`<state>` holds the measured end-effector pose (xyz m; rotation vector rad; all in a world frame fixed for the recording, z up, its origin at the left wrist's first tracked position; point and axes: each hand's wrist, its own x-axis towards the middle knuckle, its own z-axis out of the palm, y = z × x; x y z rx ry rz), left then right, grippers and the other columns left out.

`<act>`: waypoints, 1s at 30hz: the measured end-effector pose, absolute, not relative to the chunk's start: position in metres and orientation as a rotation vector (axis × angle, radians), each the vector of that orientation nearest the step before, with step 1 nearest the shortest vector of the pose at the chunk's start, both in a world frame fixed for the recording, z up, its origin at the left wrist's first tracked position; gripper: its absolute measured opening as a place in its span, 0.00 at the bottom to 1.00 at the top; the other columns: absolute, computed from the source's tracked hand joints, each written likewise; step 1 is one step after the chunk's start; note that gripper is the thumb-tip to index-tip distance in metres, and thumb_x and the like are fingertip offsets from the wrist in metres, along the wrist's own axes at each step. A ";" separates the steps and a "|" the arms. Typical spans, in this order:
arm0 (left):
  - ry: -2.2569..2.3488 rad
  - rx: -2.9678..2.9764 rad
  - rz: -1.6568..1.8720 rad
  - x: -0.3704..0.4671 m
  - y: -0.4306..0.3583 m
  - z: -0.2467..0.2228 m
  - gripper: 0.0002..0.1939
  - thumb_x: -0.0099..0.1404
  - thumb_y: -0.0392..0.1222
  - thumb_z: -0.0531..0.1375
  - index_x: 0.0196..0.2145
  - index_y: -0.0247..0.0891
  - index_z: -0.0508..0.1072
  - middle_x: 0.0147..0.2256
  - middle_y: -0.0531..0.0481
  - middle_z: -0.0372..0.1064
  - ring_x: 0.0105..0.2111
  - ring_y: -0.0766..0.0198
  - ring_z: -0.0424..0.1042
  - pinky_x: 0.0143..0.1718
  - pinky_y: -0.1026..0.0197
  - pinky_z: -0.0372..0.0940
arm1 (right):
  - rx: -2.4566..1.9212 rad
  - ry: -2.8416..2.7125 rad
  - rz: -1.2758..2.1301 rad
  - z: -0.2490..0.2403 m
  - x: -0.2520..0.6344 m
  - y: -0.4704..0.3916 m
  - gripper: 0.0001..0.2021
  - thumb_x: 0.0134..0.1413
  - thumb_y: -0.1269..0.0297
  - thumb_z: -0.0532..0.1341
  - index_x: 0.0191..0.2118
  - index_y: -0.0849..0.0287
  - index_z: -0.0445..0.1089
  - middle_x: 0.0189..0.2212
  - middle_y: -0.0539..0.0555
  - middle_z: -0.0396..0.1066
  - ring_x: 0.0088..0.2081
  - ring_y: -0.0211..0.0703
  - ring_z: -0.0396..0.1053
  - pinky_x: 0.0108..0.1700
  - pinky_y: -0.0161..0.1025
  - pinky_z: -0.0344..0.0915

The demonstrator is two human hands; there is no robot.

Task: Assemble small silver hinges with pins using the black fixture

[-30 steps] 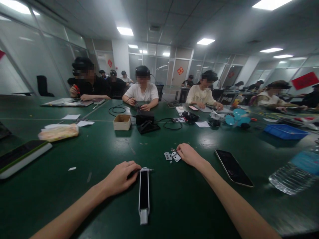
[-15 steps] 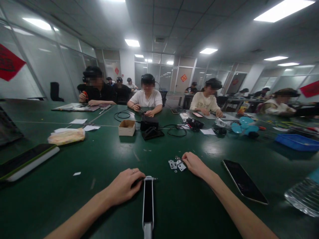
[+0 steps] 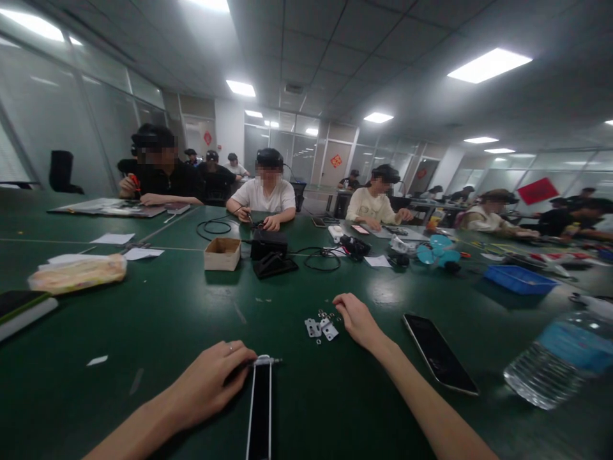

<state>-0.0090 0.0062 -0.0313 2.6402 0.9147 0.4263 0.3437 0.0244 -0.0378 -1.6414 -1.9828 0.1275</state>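
The fingers of the left hand (image 3: 211, 378) are curled close together, thumb below them, at the far end of a narrow white-edged frame (image 3: 260, 412). A thin metal rod (image 3: 276, 361) crosses that end, pointing to 3 o'clock; whether the fingertips pinch its near side cannot be told. From these fingertips the frame runs towards 6 o'clock, lying on the green table (image 3: 191, 319).

The fingers of the right hand (image 3: 359, 321) are bent and held near one another, tips just beside small metal rings (image 3: 331, 315); whether anything is pinched is too small to tell. Two pale metal plates, one (image 3: 312, 328) left of the other (image 3: 329, 330), lie near, towards 7 o'clock from those tips.

The left hand is palm down, its forearm coming in from 8 o'clock, low over the table. The right forearm slants in from 5 o'clock, back of the hand upward.

Farther out, a dark-screened phone (image 3: 439, 353) lies at 4 o'clock from the right hand, a water bottle (image 3: 555, 361) beyond it, and an open box (image 3: 223, 255) at 11 from the left.
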 end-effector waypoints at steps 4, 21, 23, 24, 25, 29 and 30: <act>0.915 2.665 0.410 -0.009 0.007 -0.032 0.14 0.67 0.37 0.49 0.47 0.43 0.69 0.40 0.49 0.70 0.37 0.61 0.69 0.38 0.61 0.62 | -1.722 -1.968 0.133 -0.037 0.346 0.026 0.09 0.60 0.73 0.53 0.43 0.62 0.67 0.39 0.58 0.69 0.41 0.43 0.68 0.46 0.40 0.64; 0.940 2.684 0.381 -0.008 0.005 -0.027 0.14 0.68 0.38 0.48 0.47 0.42 0.69 0.40 0.49 0.70 0.36 0.61 0.69 0.38 0.61 0.62 | -2.082 -2.096 0.093 -0.014 0.340 0.009 0.10 0.61 0.61 0.55 0.37 0.60 0.71 0.36 0.56 0.72 0.40 0.45 0.68 0.39 0.37 0.59; 0.935 2.682 0.376 -0.008 0.005 -0.027 0.14 0.68 0.38 0.48 0.47 0.42 0.69 0.40 0.49 0.70 0.37 0.61 0.69 0.38 0.61 0.62 | -2.138 -2.073 0.125 -0.016 0.338 0.009 0.10 0.61 0.61 0.56 0.37 0.60 0.71 0.38 0.56 0.71 0.40 0.44 0.68 0.38 0.36 0.59; 0.937 2.683 0.375 -0.007 0.005 -0.027 0.14 0.68 0.38 0.49 0.47 0.42 0.69 0.40 0.49 0.70 0.37 0.60 0.69 0.38 0.60 0.62 | -2.154 -2.056 0.134 -0.017 0.337 0.010 0.10 0.61 0.61 0.56 0.38 0.60 0.71 0.38 0.56 0.71 0.40 0.44 0.68 0.38 0.36 0.59; 0.941 2.683 0.375 -0.007 0.005 -0.026 0.14 0.68 0.39 0.49 0.47 0.42 0.69 0.40 0.49 0.70 0.37 0.60 0.69 0.39 0.60 0.62 | -2.165 -2.041 0.141 -0.019 0.336 0.011 0.09 0.61 0.61 0.55 0.38 0.60 0.71 0.38 0.56 0.71 0.41 0.45 0.69 0.38 0.36 0.59; 0.949 2.678 0.371 -0.006 0.005 -0.026 0.14 0.67 0.38 0.49 0.46 0.42 0.69 0.40 0.48 0.70 0.37 0.60 0.69 0.39 0.60 0.63 | -2.209 -1.986 0.177 -0.024 0.337 0.015 0.10 0.62 0.64 0.54 0.39 0.61 0.70 0.40 0.58 0.71 0.42 0.45 0.69 0.38 0.36 0.59; 0.949 2.676 0.369 -0.006 0.005 -0.026 0.14 0.67 0.38 0.49 0.46 0.42 0.69 0.40 0.48 0.70 0.37 0.60 0.69 0.39 0.60 0.63 | -2.217 -1.975 0.189 -0.025 0.337 0.015 0.10 0.62 0.64 0.54 0.39 0.61 0.71 0.41 0.58 0.72 0.43 0.46 0.70 0.38 0.36 0.59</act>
